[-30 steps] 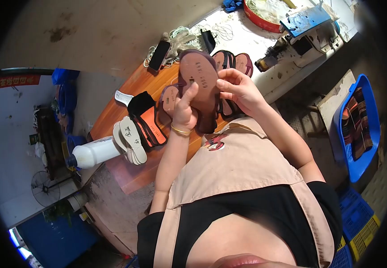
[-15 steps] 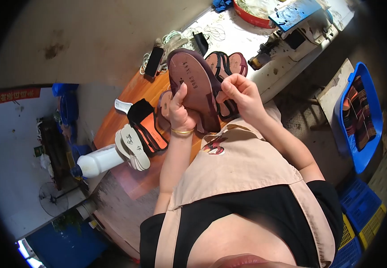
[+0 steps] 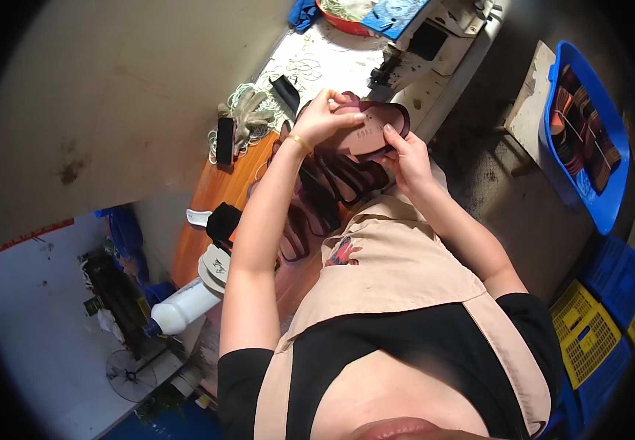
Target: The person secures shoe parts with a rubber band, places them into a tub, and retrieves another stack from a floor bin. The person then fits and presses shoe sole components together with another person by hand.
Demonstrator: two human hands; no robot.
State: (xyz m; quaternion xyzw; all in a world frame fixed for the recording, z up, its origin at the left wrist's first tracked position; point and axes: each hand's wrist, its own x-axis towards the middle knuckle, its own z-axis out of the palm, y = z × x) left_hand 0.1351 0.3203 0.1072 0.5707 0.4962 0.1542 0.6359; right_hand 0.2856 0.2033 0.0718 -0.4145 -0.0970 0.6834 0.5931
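Both my hands hold a shoe insole (image 3: 377, 126) with a pinkish face, dark rim and stamped digits; it lies crosswise above the table. My left hand (image 3: 322, 119), with a bracelet at its wrist, grips the left end. On the right end, my right hand (image 3: 409, 159) presses its thumb on the face, fingers underneath. Below them, several dark insoles (image 3: 346, 176) lie on the wooden table (image 3: 204, 181), partly hidden by my left forearm. A black-and-orange insole (image 3: 223, 220) and pale insoles (image 3: 215, 265) also sit partly behind that arm.
A phone (image 3: 225, 141), gloves (image 3: 248, 117) and tangled string lie at the table's back. A sewing machine (image 3: 434, 40) stands at the back right. To the right is a blue basket (image 3: 602, 213) of bundled pieces; a white bottle (image 3: 185, 306) lies at left.
The insole has turned from upright to crosswise and moved right. My left hand has moved up to its left end, and my right hand now grips the other end. The view has shifted.
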